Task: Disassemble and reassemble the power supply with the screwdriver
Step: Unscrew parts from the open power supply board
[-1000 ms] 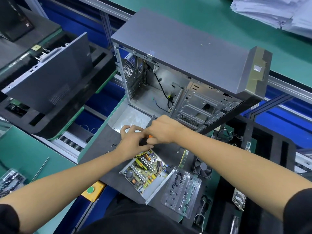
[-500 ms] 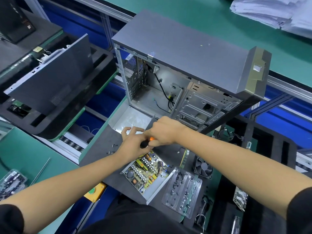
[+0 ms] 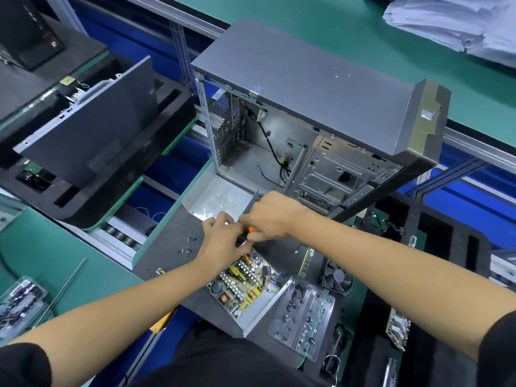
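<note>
Right hand (image 3: 268, 215) curled over the orange-and-black screwdriver (image 3: 247, 234), grip clamped on its handle; tip hidden behind the hands. Left hand (image 3: 223, 241) directly beside and partly under the right, fingers bent toward a small bright item at the fingertips; item too small to identify, so cannot tell whether that grip is clamped or merely touching.

Power supply (image 3: 245, 286) immediately below both hands, nearer the person: cover off, circuit board with coils and capacitors exposed, seated in its open metal tray on a dark mat (image 3: 164, 247). Detached metal cover (image 3: 220, 195) just beyond the hands, lying open side up, one wall upright beside the right knuckles.

Loose screws (image 3: 185, 248) scattered on the mat left of the left hand, apart from it. Clear plastic parts tray (image 3: 303, 314) with small black fasteners below and right of the hands, touching the power supply's lower corner. Cooling fan (image 3: 337, 279) under the right forearm line, beside the tray.

Open computer case (image 3: 307, 107) standing beyond the hands, interior facing the person, cables visible inside. Green desk (image 3: 42, 261) to the far left, with a thin metal rod (image 3: 68, 283) on it.
</note>
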Available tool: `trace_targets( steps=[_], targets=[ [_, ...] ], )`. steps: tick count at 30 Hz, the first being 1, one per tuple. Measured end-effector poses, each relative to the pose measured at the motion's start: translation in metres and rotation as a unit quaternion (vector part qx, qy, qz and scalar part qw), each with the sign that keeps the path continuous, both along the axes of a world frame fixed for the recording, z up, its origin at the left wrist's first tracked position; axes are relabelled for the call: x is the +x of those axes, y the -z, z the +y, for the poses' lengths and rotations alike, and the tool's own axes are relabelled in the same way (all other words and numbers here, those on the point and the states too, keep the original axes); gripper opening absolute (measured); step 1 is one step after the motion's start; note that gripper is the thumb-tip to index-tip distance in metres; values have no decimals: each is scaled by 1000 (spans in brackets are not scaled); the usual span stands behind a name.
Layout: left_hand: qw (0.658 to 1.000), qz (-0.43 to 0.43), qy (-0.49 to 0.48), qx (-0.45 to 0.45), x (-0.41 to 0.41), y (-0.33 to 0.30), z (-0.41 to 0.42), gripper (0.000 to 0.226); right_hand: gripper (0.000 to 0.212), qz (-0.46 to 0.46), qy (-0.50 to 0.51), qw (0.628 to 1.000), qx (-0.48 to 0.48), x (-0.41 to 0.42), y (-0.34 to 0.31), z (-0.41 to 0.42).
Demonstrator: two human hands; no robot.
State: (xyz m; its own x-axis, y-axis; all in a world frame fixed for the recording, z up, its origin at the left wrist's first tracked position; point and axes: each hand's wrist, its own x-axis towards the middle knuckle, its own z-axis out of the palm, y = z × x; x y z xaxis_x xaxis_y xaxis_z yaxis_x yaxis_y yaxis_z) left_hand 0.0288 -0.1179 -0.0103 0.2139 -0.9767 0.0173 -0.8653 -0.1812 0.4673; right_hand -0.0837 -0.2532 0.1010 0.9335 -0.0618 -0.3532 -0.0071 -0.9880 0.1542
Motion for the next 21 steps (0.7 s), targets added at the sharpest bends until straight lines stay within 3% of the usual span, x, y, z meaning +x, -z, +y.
trace_targets(
  steps=[3, 6, 10, 14, 17, 19, 21],
  targets=[
    [1000, 6, 9, 3, 0, 2, -3, 20, 41, -10, -28, 998, 58, 3, -4, -4],
    [1000, 3, -2, -11, 2, 5, -2, 25, 30, -4, -88, 995, 48, 3, -11, -8],
    [1000, 10, 0, -11, 1, 3, 0, 31, 20, -10, -30, 999, 36, 0, -8, -7],
    [999, 23, -7, -24, -1, 1, -1, 37, 34, 1, -5, 1000, -8, -1, -2, 0],
    [1000, 7, 3, -13, 0, 2, -1, 31, 40, -5, -38, 998, 48, -1, -2, -3],
    [1000, 12, -5, -16, 1, 5, -2, 17, 37, -2, -84, 995, 47, 0, -5, -5],
    [1000, 12, -12, -18, 2, 8, -2, 17, 34, -10, -88, 996, 35, 0, -7, -6]
  ],
)
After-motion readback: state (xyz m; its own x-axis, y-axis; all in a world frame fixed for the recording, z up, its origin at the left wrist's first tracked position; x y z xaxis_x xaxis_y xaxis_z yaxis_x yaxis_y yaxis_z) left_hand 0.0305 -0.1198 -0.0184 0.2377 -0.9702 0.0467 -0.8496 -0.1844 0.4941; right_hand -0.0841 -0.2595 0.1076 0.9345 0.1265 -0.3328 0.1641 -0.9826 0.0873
